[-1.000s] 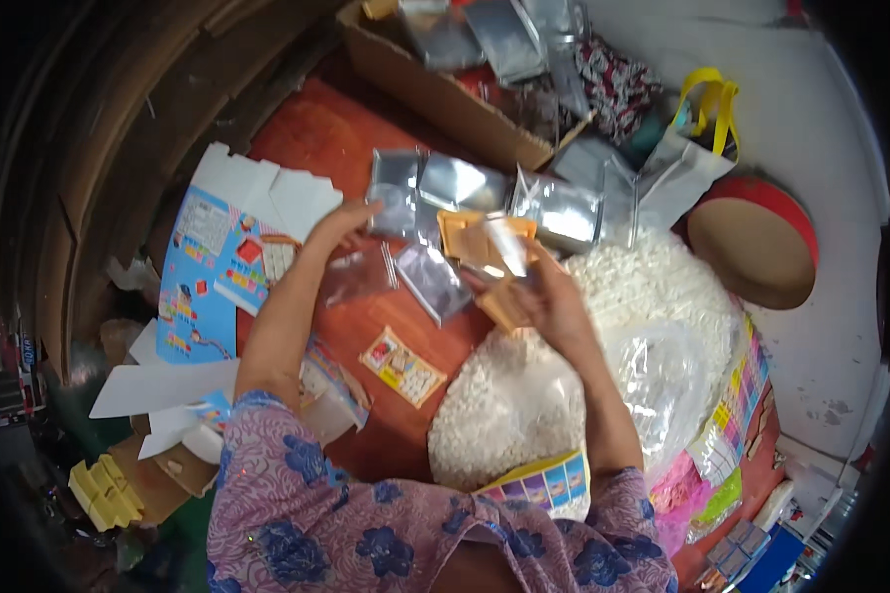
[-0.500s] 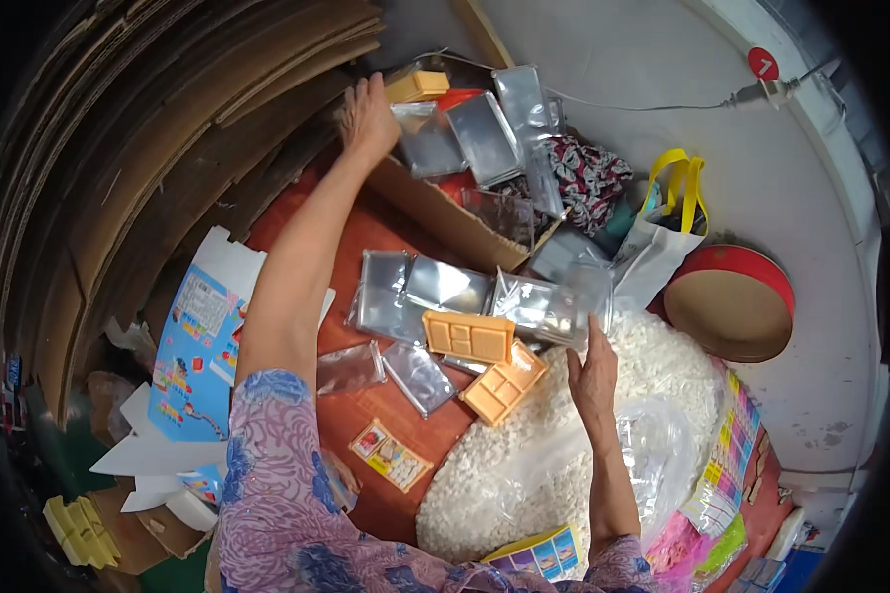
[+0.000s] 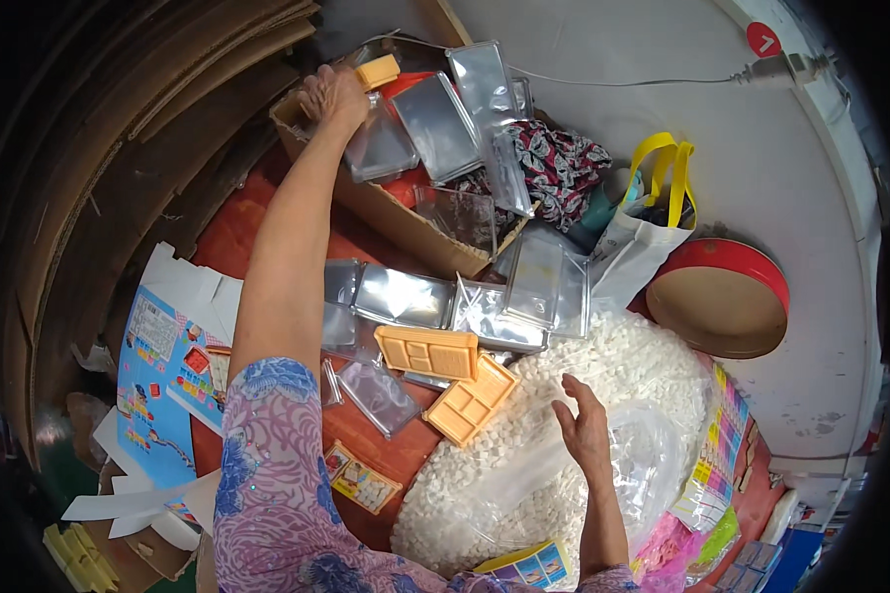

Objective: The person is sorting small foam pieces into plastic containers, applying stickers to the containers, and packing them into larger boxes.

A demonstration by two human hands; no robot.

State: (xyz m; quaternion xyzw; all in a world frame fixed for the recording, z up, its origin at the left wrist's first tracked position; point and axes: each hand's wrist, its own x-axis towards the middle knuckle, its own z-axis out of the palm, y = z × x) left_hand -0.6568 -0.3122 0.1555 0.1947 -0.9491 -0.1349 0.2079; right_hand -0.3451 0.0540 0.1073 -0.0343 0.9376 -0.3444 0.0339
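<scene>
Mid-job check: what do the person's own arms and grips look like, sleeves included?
The left sleeve ends near the elbow: pinkish-purple with swirling lines, blue floral print and a bluish hem. Only an edge of the right sleeve shows, similarly patterned. The left grip and right grip are bare, ungloved hands; no watch or bracelet shows.

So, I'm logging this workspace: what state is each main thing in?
Brown cardboard box: open-topped, filled
Left bare hand: at the box, grip unclear
Right bare hand: open, empty
Two orange plastic compartment trays: overlapping, compartments showing
Small white pieces: heaped, partly under clear plastic sheeting
White bag with yellow handles: open
Round red-rimmed container: tipped, inside showing
</scene>
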